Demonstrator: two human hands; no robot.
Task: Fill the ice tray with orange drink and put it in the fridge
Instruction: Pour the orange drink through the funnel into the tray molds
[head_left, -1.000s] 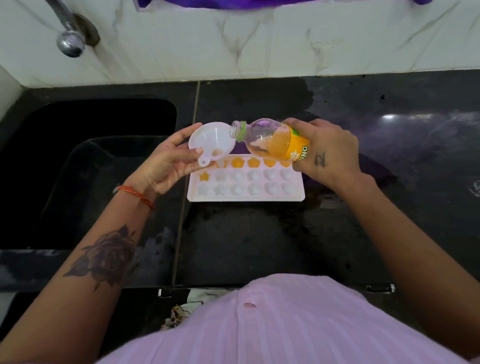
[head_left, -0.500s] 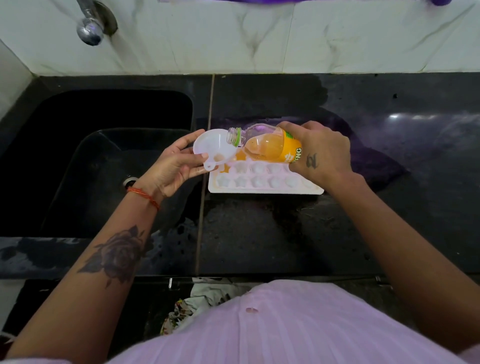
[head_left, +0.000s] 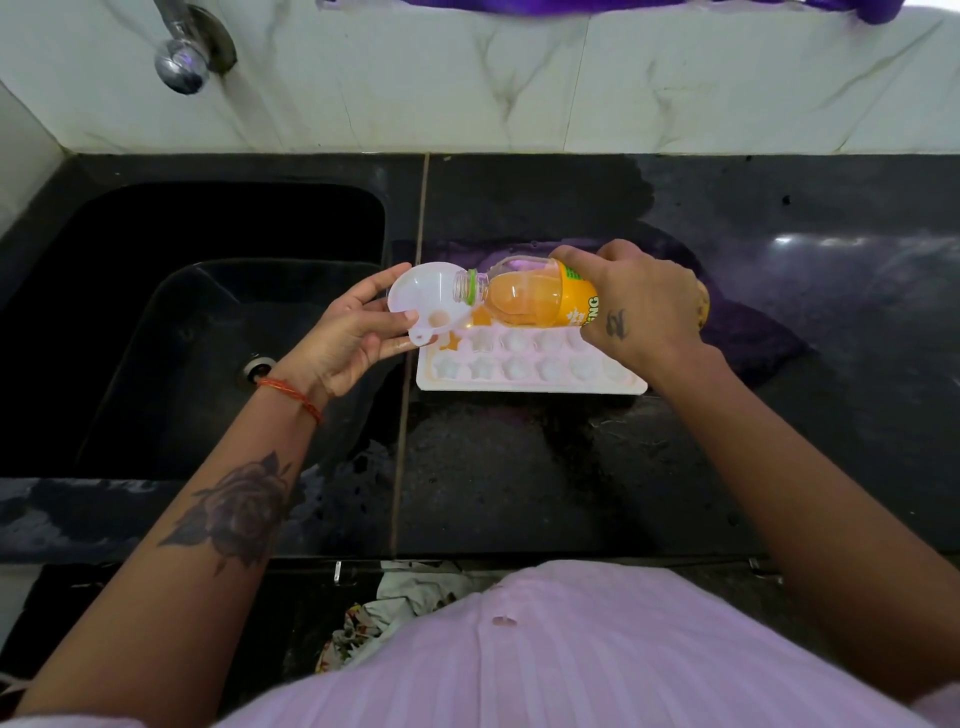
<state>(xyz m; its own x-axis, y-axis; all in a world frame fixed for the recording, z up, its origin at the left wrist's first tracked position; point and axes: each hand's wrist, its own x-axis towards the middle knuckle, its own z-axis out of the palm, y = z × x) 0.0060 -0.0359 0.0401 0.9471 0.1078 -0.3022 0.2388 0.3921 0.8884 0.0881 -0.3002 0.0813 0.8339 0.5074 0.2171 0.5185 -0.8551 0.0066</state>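
**Overflow at the tray's left end is our main worry**

Our right hand (head_left: 644, 306) grips the orange drink bottle (head_left: 530, 301), tipped nearly flat with its mouth in the funnel (head_left: 423, 296), which our left hand (head_left: 353, 332) pinches by the rim. The ice tray (head_left: 530, 384) lies on the worktop (head_left: 519, 467), its left end close to the sink (head_left: 208, 338) edge. Tip too fast and, we judge, the funnel floods and drink spills over the wells. The worktop in front of the tray lies open.
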